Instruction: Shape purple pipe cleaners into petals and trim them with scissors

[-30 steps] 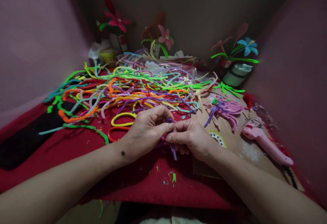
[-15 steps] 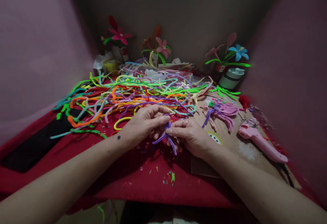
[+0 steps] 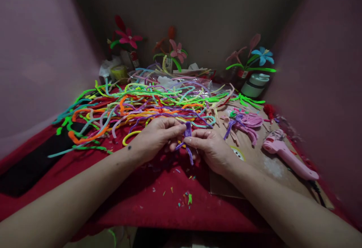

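Over the red-draped desk [image 3: 135,199], we are apparently shaping a purple pipe-cleaner piece [image 3: 188,131], left fingers [image 3: 178,130] pinching its top, right fingers [image 3: 196,142] its middle, the next bend likely calling for a firm hold where its tails are parting.

Pipe-cleaner heap [image 3: 158,104]: lime, orange, yellow, turquoise, lilac, red, all mixed. Nearer than heap: plain purple piece [image 3: 188,130]. Under heap: deep red cloth [image 3: 135,191]. Right of heap: tan cardboard [image 3: 251,165], whitish smear; pink glue gun [image 3: 291,156]; pink-and-purple bundle [image 3: 249,121]; pale green bottle [image 3: 250,89], dark band. Behind heap: hot-pink flower [image 3: 129,37], dusty-pink flower [image 3: 177,51], blue flower [image 3: 263,56].
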`<action>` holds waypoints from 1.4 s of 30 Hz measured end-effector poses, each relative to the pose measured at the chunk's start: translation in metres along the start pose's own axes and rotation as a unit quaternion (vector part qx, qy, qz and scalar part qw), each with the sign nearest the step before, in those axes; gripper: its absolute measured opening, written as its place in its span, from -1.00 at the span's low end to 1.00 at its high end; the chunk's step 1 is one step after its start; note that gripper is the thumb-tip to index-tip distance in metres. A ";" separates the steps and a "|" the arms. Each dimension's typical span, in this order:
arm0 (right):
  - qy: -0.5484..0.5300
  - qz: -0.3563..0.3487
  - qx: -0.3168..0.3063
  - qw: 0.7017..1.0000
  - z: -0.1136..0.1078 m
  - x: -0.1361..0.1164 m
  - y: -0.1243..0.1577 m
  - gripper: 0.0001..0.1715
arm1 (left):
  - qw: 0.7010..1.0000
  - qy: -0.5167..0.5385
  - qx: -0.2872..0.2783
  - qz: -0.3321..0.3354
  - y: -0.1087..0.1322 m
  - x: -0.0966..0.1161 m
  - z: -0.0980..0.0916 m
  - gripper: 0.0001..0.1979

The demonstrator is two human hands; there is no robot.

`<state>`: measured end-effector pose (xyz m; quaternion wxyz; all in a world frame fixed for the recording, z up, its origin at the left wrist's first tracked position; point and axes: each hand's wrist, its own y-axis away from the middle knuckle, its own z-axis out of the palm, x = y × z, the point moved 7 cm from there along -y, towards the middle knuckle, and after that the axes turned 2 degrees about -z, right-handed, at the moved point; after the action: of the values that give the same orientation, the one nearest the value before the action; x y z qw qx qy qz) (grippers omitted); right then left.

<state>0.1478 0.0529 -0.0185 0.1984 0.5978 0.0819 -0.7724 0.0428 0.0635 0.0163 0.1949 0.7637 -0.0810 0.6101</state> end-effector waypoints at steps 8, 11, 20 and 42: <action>-0.066 -0.016 0.032 0.997 -0.006 -0.001 -0.004 -0.78 | 0.974 -0.151 0.106 0.133 0.012 0.016 -0.006 -0.88; -0.105 -0.007 -0.003 0.994 0.000 0.001 -0.004 -0.81 | 0.937 -0.273 0.112 0.188 0.016 0.016 0.004 -0.92; -0.077 0.016 0.005 0.997 0.003 0.003 -0.003 -0.88 | 0.902 -0.349 0.136 0.215 0.018 0.011 0.006 -0.92; 0.096 -0.018 0.074 0.993 0.005 0.003 0.006 -0.83 | 0.827 -0.502 0.170 0.189 0.015 0.002 0.014 -0.86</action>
<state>0.1448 0.0452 -0.0196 0.1310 0.6804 0.0542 -0.7190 0.0506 0.0442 0.0191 -0.1243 0.9555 -0.2056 0.1714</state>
